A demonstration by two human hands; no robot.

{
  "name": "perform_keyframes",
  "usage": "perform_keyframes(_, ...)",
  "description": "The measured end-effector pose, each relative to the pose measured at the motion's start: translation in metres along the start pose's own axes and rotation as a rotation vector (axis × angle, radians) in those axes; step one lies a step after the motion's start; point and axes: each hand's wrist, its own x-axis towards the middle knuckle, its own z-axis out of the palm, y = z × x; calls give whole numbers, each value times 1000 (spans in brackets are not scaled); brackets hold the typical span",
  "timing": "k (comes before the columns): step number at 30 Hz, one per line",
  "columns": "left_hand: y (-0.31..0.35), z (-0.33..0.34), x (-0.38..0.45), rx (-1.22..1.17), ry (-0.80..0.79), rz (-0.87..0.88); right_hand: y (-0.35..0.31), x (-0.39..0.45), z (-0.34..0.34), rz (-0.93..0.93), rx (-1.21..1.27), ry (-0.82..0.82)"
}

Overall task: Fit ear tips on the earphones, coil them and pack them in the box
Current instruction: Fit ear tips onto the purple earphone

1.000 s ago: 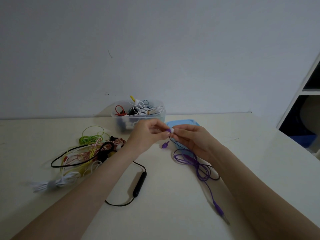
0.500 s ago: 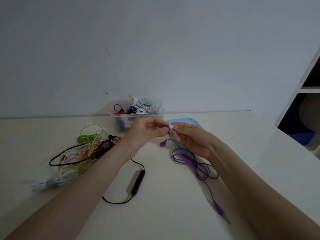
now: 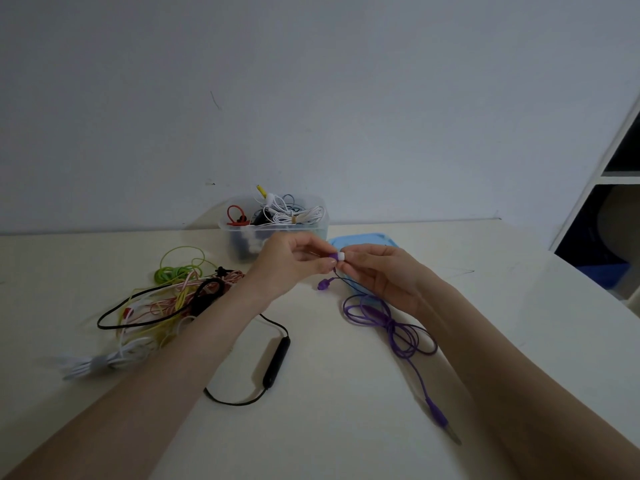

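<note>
My left hand (image 3: 289,263) pinches a purple earbud (image 3: 332,256) above the table. My right hand (image 3: 379,271) pinches a white ear tip (image 3: 341,256) against that earbud. The second purple earbud (image 3: 324,284) hangs just below, with no white tip on it. The purple cable (image 3: 391,323) lies in loose loops under my right wrist, and its plug (image 3: 438,415) rests near the front. A clear plastic box (image 3: 242,233) with several coiled earphones stands behind my hands.
A tangle of green, yellow, pink, white and black earphones (image 3: 166,303) lies at the left. A black cable with an inline remote (image 3: 277,358) runs under my left forearm. A light blue lid (image 3: 360,239) sits behind my right hand. White shelves (image 3: 609,188) stand at the right.
Both hands have risen slightly with the earbud. The white ear tip now shows more fully between the fingertips, against the purple earbud.
</note>
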Motion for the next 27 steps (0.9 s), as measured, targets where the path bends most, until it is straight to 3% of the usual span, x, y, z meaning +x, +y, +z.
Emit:
perform_keyframes(8,0,-2,-2,-149,-17,-53,-2,0,3,32,37,-39)
perform_keyframes(18,1,-1,-2,-14,-28,-15,-2,-3,4,27,3,16)
perform_keyframes(27,0,-4,-3,-151,4,-88,-2,-4,9,-60,-21,-9)
